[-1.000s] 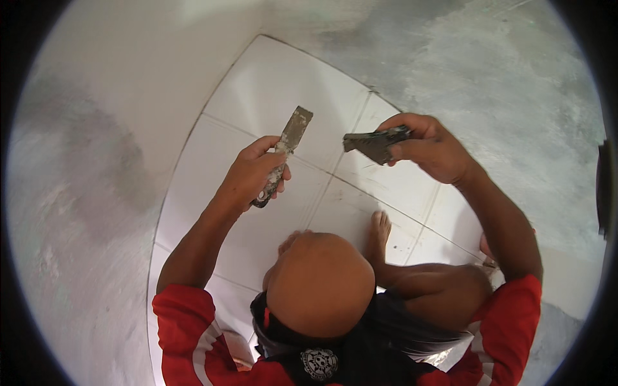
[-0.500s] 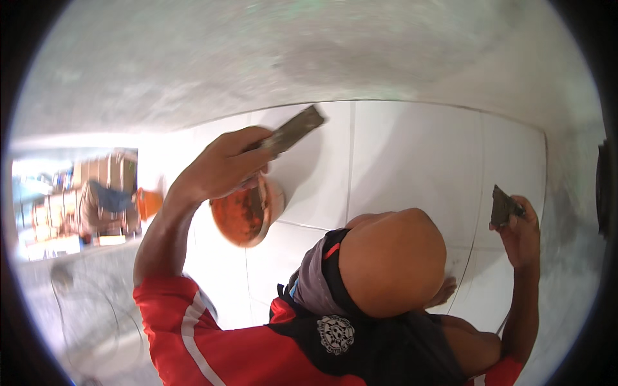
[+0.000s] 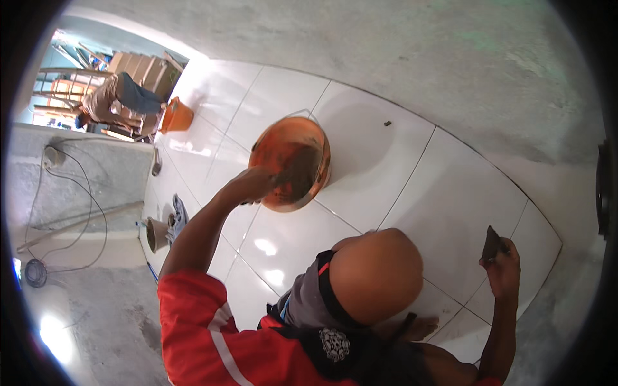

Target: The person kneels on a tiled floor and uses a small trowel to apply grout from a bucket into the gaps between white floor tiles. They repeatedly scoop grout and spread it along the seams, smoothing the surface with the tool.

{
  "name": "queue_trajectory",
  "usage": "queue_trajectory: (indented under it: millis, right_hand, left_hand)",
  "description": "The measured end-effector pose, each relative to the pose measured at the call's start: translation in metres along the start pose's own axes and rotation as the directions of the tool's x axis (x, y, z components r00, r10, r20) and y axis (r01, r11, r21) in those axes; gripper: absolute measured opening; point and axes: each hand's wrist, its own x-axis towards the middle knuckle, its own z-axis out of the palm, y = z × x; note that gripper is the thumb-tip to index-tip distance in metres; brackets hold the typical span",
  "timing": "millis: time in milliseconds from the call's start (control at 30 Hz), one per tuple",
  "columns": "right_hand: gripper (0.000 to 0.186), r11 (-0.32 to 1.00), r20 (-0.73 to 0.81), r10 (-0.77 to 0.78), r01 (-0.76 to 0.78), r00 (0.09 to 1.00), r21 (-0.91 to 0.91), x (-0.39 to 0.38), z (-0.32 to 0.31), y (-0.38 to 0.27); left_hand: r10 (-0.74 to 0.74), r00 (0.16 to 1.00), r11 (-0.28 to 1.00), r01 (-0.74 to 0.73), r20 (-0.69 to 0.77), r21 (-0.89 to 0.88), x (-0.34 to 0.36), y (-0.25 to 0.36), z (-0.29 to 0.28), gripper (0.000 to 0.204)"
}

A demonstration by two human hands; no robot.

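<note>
My left hand point(image 3: 255, 184) is closed around a mortar-covered scraper point(image 3: 283, 176), whose blade dips inside an orange bucket point(image 3: 275, 143). Dark grey mortar point(image 3: 301, 172) lies within that bucket, which stands on the white tiles left of my raised knee. Over at the right, my right hand point(image 3: 504, 273) grips a second scraper point(image 3: 492, 243) with its dark blade pointing up, held clear of the bucket. My fingers hide most of both handles.
A grey wall point(image 3: 412, 58) meets the tiles ahead. One small dark bit point(image 3: 387, 123) lies on the floor. Far left, a person point(image 3: 106, 100) bends near another orange bucket point(image 3: 177, 118). A small brownish pail point(image 3: 156, 235) and a coiled cable point(image 3: 37, 273) are at left.
My left hand has lowered its scraper from above the tiles into the orange bucket. The view has turned, showing more of the left side. My right hand still holds its scraper.
</note>
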Motion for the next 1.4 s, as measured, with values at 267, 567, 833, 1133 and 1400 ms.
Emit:
queue_trajectory:
  millis: [267, 567, 833, 1133, 1400]
  right_hand:
    - [0.038, 0.998, -0.083, 0.018, -0.024, 0.996, -0.064, -0.010, 0.015, 0.000]
    - [0.038, 0.985, -0.108, 0.028, -0.045, 0.994, -0.166, 0.009, 0.054, -0.003]
    - [0.037, 0.978, -0.126, 0.078, -0.100, 0.989, -0.185, 0.023, 0.066, 0.004]
    - [0.036, 0.978, -0.104, 0.075, -0.093, 0.992, -0.184, 0.031, 0.068, 0.006]
    - [0.039, 0.976, -0.202, 0.089, -0.126, 0.975, -0.180, 0.031, 0.066, 0.011]
  left_hand:
    - [0.286, 0.940, 0.779, -0.341, 0.186, 0.526, 0.105, -0.015, 0.036, 0.024]
    - [0.292, 0.937, 0.853, -0.346, 0.192, 0.392, 0.107, -0.029, 0.019, 0.024]
    - [0.366, 0.928, 0.866, -0.365, 0.064, 0.343, 0.102, -0.027, 0.029, 0.018]
    - [0.405, 0.913, 0.869, -0.402, 0.052, 0.287, 0.080, 0.000, 0.024, 0.026]
    - [0.530, 0.845, 0.832, -0.534, 0.068, 0.149, 0.104, -0.003, 0.035, 0.043]
